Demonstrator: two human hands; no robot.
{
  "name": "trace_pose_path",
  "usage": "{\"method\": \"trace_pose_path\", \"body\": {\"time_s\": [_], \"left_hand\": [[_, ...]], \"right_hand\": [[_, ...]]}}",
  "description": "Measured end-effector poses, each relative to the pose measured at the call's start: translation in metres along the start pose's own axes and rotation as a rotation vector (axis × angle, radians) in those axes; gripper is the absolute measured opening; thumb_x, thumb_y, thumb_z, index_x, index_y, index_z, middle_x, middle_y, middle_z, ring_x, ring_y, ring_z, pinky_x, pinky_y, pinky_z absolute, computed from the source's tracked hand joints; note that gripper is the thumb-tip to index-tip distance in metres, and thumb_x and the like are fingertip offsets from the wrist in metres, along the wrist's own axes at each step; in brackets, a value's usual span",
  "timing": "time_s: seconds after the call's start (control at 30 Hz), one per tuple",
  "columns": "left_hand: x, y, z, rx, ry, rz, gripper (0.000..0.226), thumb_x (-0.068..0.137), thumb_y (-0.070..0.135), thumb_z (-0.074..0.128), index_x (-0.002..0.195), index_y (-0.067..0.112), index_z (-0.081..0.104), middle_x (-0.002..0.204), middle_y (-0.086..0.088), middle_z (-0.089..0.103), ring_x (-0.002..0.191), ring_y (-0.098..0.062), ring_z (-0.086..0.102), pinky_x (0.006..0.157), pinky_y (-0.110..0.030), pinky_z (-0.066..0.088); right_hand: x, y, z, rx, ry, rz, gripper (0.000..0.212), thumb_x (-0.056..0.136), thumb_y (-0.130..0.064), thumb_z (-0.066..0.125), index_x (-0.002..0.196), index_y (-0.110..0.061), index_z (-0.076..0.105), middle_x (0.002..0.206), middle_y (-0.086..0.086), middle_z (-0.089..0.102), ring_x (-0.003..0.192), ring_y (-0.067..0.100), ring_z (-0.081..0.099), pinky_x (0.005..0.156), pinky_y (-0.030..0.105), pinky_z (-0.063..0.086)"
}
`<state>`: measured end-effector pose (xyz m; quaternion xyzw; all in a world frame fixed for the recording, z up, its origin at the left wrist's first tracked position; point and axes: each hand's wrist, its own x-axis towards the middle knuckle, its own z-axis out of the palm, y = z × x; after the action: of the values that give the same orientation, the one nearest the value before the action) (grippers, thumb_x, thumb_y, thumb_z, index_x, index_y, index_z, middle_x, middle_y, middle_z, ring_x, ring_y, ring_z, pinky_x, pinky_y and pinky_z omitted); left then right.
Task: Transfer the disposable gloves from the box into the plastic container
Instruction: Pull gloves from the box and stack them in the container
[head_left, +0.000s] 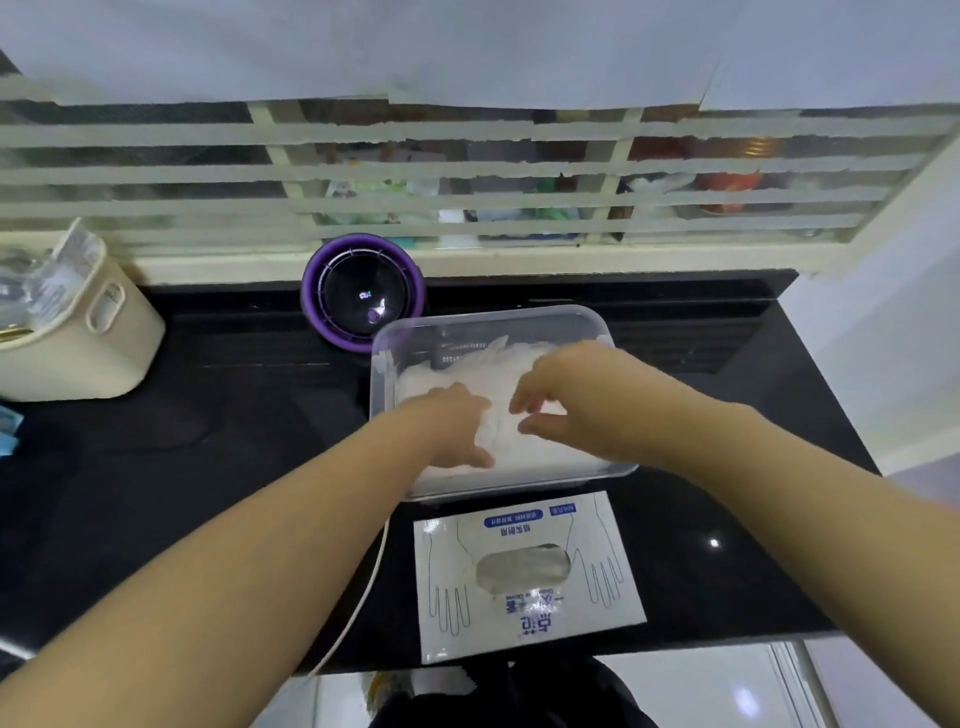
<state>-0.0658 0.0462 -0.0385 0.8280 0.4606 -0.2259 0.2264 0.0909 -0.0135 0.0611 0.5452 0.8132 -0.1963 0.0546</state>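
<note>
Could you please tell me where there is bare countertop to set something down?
Bare countertop lies right of the plastic container and glove box, and another patch between the cream bin and the container. Crowded: behind the container, by the purple device.

One cam, worn on your head, so it looks fwd and steeply down over the black counter (208, 467). The lens is wide-angle: edges bow, and the taped window grille (467, 171) curves across the top. Your forearms enter from the bottom corners. Your left hand (457, 426) and right hand (566, 389) meet near frame ctr, close in, over the plastic container (493, 313). The glove box (524, 571) sits nearer you, just below ctr, its print upside down to you. The purple round device (363, 291) lies beyond the container, w/ the cream bin (78, 332) at the far left edge. Floor (701, 686) shows at the bottom, past the counter's near edge.
</note>
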Motion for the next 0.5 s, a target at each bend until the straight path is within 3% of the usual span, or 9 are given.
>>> {"method": "trace_pose_path", "body": {"time_s": [0.07,0.17,0.3,0.4,0.5], "left_hand": [[-0.017,0.001,-0.008,-0.032,0.076,0.043,0.063,0.092,0.043,0.058,0.147,0.025,0.034,0.148,-0.002,0.037,0.130,-0.023,0.042,0.106,-0.039,0.038],[-0.051,0.005,-0.012,-0.113,0.283,0.122,0.046,0.098,0.032,0.053,0.143,0.027,0.043,0.144,0.005,0.042,0.124,-0.014,0.047,0.104,-0.032,0.039],[-0.098,0.010,0.010,-0.104,0.579,0.370,0.025,0.098,0.021,0.049,0.119,0.022,0.063,0.112,0.008,0.061,0.076,-0.004,0.057,0.069,-0.024,0.052],[-0.112,0.010,0.039,-0.003,0.594,0.535,0.024,0.092,0.023,0.048,0.105,0.018,0.068,0.099,0.005,0.064,0.065,-0.013,0.062,0.050,-0.027,0.052],[-0.111,0.014,0.066,0.132,0.397,0.510,0.028,0.096,0.022,0.049,0.122,0.022,0.059,0.116,0.004,0.058,0.091,-0.019,0.063,0.066,-0.032,0.052]], "right_hand": [[-0.017,-0.014,0.009,0.138,-0.162,-0.047,0.021,0.094,-0.028,0.055,0.107,-0.021,0.071,0.103,-0.005,0.070,0.092,0.010,0.063,0.089,0.025,0.050],[-0.031,-0.018,0.044,0.111,-0.404,-0.061,0.024,0.094,-0.024,0.051,0.102,-0.013,0.072,0.098,0.001,0.071,0.087,0.017,0.065,0.083,0.030,0.052],[-0.033,-0.015,0.095,-0.128,-0.546,-0.036,0.039,0.097,-0.012,0.044,0.134,-0.023,0.053,0.118,0.004,0.061,0.092,0.024,0.058,0.079,0.032,0.049],[-0.030,-0.016,0.116,-0.297,-0.501,-0.076,0.040,0.100,-0.018,0.037,0.138,-0.025,0.040,0.105,0.008,0.058,0.078,0.024,0.048,0.068,0.033,0.044],[-0.023,-0.018,0.126,-0.227,-0.467,-0.021,0.050,0.098,-0.048,0.020,0.133,-0.023,0.045,0.089,0.007,0.054,0.075,0.026,0.048,0.067,0.030,0.035]]}}
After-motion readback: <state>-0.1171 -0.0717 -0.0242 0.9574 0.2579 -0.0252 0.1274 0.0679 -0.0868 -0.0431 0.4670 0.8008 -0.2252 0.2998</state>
